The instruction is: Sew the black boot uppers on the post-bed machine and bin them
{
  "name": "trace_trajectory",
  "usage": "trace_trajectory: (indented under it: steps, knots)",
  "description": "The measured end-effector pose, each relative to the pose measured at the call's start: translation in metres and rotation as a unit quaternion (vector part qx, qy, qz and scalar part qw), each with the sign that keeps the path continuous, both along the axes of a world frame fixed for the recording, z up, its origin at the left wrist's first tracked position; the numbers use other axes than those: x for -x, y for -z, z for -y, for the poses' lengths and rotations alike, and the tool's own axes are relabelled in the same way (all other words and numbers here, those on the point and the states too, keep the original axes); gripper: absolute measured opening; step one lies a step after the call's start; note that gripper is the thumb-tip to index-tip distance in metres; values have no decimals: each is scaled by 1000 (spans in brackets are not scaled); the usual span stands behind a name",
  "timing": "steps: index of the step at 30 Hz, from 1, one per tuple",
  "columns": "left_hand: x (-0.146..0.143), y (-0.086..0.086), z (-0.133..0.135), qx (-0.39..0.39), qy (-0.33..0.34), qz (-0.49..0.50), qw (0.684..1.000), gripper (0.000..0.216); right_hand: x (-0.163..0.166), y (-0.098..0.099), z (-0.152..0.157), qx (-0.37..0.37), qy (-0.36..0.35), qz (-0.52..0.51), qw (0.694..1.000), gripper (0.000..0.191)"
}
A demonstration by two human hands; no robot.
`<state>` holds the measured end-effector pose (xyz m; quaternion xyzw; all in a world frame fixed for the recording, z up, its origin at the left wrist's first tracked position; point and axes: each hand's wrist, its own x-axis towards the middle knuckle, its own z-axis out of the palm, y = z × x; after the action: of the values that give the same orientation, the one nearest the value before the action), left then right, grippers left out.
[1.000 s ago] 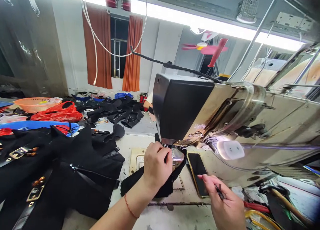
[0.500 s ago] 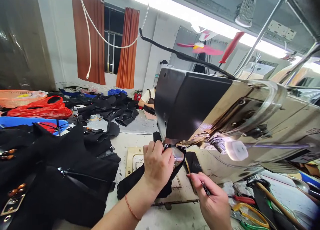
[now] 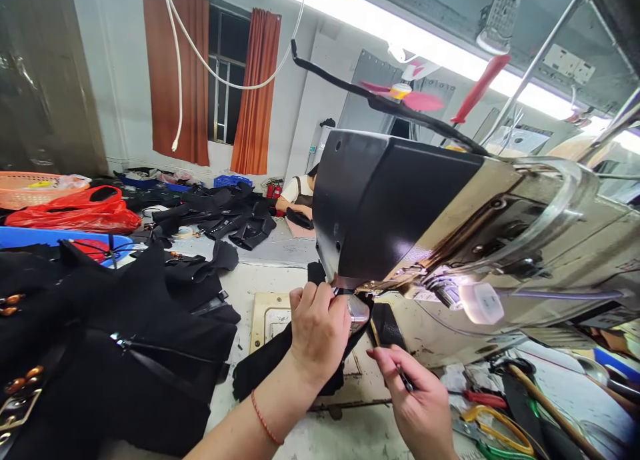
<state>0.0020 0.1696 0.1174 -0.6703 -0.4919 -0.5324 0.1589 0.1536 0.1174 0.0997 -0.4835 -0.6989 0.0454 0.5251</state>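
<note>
A sewing machine (image 3: 395, 207) with a black head cover stands before me. Under its head lies a piece of black fabric (image 3: 267, 367), its upper part bent round the arm below the needle area. My left hand (image 3: 320, 330) is closed on that fabric, close beneath the machine head; its fingertips are partly hidden. To the right and lower, my right hand (image 3: 417, 397) is closed around a slim dark tool (image 3: 404, 379), mostly covered by the fingers, so its kind is unclear. Thumb and forefinger point towards the fabric without touching it.
Black garment pieces with zips and buckles (image 3: 150, 353) are heaped at left, near a blue tray (image 3: 65, 237) and red plastic bag (image 3: 75, 210). Yellow-handled scissors (image 3: 497, 427) and other tools lie at right. A co-worker (image 3: 299, 193) sits beyond the machine.
My right hand has shifted slightly left with the slim tool. The left hand keeps its hold on the fabric. The camera view has moved a little.
</note>
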Motion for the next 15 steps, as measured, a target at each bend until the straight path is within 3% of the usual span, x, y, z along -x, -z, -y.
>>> trace_trajectory:
  steps: [15]
  knots:
    - [-2, -1, 1, 19, -16, -4, 1000, 13, -3, 4, 0, 6, 2, 7, 1000, 26]
